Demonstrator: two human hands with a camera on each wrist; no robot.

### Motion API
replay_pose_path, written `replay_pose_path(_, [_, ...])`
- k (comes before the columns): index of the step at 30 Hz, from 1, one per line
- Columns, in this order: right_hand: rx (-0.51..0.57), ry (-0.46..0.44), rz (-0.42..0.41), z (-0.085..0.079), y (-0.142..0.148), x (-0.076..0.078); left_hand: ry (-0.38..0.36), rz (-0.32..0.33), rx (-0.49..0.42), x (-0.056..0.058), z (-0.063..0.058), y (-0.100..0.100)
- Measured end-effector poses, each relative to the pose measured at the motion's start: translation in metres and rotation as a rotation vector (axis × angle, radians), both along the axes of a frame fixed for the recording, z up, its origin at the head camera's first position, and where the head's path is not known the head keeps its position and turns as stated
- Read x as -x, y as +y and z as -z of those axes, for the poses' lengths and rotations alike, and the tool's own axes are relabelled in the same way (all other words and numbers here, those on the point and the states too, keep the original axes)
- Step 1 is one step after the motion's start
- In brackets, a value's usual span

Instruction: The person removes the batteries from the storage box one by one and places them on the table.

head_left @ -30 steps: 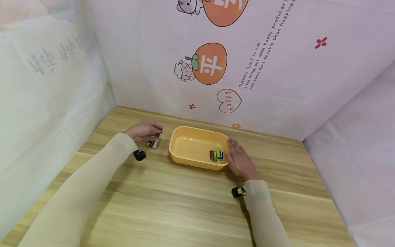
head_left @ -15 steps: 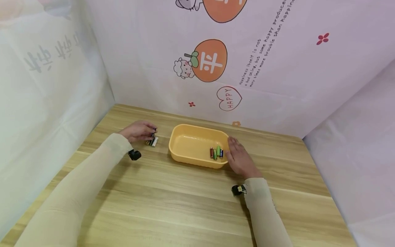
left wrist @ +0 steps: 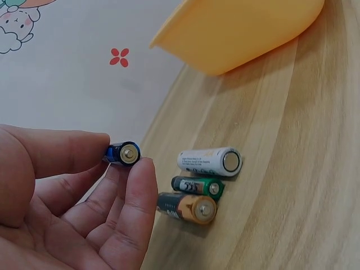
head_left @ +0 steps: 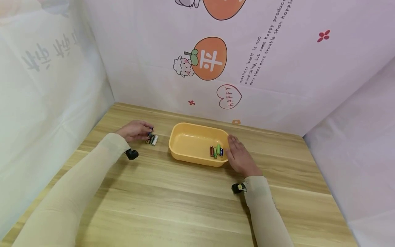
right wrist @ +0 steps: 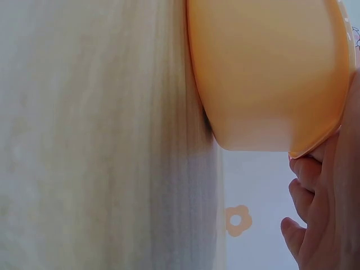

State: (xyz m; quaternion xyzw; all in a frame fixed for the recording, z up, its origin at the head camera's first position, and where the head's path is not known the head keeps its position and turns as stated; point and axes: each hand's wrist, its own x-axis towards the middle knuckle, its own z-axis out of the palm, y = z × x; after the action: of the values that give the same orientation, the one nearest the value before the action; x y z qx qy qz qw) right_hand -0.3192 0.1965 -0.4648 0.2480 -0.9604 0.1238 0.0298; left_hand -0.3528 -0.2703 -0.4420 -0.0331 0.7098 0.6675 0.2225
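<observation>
My left hand pinches a blue battery between thumb and fingers, its gold-coloured end towards the left wrist camera. Three batteries lie side by side on the table close to that hand: a white one, a green and black one and a black and copper one. To their right stands a yellow plastic basin. Against the basin's right end rests my right hand, fingers straight along the rim. Inside the basin, near that end, several batteries stand or lie in a cluster.
The wooden table ends at a printed white cloth wall behind the basin. More cloth hangs along both sides. Small black cameras sit at the wrists.
My left hand has drawn a little to the left with the blue battery, uncovering more of the three batteries on the table. The right hand stays at the basin; the head view tilts slightly.
</observation>
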Motion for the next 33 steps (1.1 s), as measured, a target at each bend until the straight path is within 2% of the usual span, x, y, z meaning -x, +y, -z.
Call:
replay_pose_path(11, [-0.007,-0.009,0.001,0.0,0.001,0.001,-0.024,-0.029,-0.01,-0.005,0.004,-0.008])
replay_pose_path(18, [0.004,-0.01,0.0,0.0,0.0,0.0,-0.012,-0.015,-0.003,-0.009,0.005,-0.012])
replay_pose_path(33, [0.002,-0.005,0.0,0.001,0.001,0.0,-0.038,-0.052,-0.009,-0.009,0.013,-0.019])
